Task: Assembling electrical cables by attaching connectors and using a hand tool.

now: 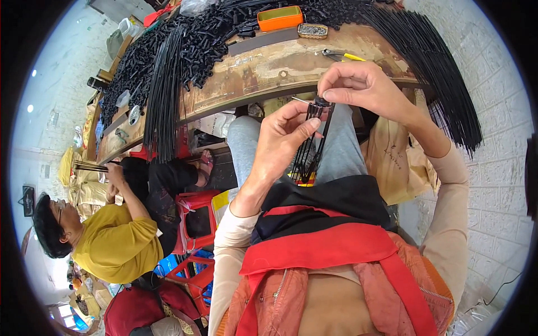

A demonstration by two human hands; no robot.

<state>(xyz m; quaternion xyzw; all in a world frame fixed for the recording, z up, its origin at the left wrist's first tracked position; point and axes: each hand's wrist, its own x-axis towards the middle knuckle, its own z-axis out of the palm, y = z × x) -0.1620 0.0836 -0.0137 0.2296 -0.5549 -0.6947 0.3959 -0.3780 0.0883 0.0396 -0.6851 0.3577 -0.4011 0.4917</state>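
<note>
Left fingers [302, 132] close round the thin black ribs [305, 158], right fingers [341, 96] pinch the black hub [321, 102]; a slackened left grip could let ribs splay

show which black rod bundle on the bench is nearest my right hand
The right black rod bundle, by the white brick wall; the other bundle lies left of your left hand.

Black rods [305, 152] — left fingers [305, 130] around them, right fingers [338, 96] at top, workbench [246, 73] beyond

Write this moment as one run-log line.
left hand: holding black rods | right hand: fingertips on black fitting atop rods | workbench: loose black parts, orange box, yellow-handled tool
</note>
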